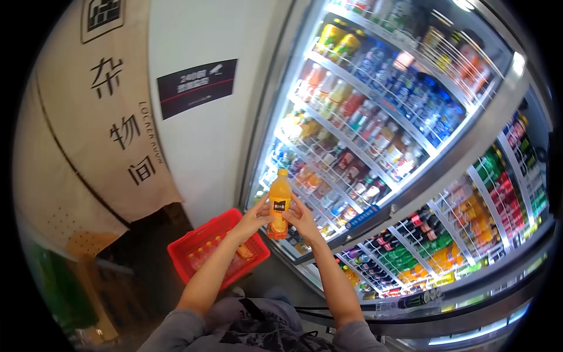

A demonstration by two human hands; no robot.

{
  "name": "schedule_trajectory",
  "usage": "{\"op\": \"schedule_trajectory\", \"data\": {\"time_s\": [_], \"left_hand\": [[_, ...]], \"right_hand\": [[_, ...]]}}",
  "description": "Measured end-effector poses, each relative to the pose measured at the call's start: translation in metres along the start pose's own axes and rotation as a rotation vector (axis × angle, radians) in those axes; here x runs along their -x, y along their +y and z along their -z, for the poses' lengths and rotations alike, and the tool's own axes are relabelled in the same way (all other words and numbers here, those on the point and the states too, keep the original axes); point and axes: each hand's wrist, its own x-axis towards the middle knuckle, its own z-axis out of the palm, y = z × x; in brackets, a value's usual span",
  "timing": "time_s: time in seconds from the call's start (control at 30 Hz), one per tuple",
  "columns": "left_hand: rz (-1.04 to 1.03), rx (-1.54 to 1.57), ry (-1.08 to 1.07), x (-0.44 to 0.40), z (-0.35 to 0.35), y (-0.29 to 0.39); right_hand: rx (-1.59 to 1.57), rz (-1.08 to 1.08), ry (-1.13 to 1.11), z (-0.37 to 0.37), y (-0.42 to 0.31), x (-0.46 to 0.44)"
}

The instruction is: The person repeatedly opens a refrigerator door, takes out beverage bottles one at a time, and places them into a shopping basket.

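Note:
An orange juice bottle (281, 192) with a yellow cap and a dark label is held upright in front of me. My left hand (253, 220) grips it from the left, fingers and thumb closed on its side. From the other side my right hand (301, 219) also holds it, thumb near the label. Below my left forearm, a red plastic basket (179, 258) stands on the floor. Several clear bottles (202, 253) lie in it, along with an orange bottle (244, 252) partly covered by my arm.
A lit drinks fridge (375, 97) with several stocked shelves rises on the right. Its glass door (469, 170) is swung toward me, with bottles visible through it. To the left are a white wall with a dark sign (197, 88) and a beige door curtain (105, 117).

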Motion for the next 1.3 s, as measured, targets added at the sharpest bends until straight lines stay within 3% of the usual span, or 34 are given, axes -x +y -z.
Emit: {"op": "schedule_trajectory", "data": {"time_s": [0.37, 0.57, 0.7, 0.83, 0.9, 0.97, 1.13, 1.2, 1.3], "left_hand": [[-0.047, 0.097, 0.467, 0.105, 0.125, -0.049], [0.016, 0.124, 0.719, 0.161, 0.139, -0.075], [0.057, 0.153, 0.875, 0.184, 0.157, -0.144], [0.123, 0.285, 0.974, 0.206, 0.152, -0.183], [0.147, 0.232, 1.019, 0.214, 0.15, -0.206], [0.334, 0.161, 1.082, 0.222, 0.155, -0.237], [0.271, 0.094, 1.185, 0.231, 0.163, -0.29], [0.507, -0.059, 1.205, 0.233, 0.169, -0.306], [0.635, -0.305, 1.345, 0.224, 0.172, -0.329]], "right_hand": [[-0.03, -0.131, -0.408, -0.132, 0.104, -0.073], [-0.032, -0.23, -0.564, -0.183, 0.16, -0.073], [0.061, -0.253, -0.636, -0.198, 0.199, -0.067], [-0.058, -0.355, -0.676, -0.202, 0.276, -0.056], [-0.027, -0.369, -0.726, -0.201, 0.298, -0.052], [0.158, -0.367, -0.713, -0.202, 0.322, -0.044], [0.107, -0.511, -0.718, -0.21, 0.383, -0.031], [0.171, -0.578, -0.666, -0.212, 0.401, -0.027], [0.229, -0.584, -0.661, -0.218, 0.434, -0.024]]}}
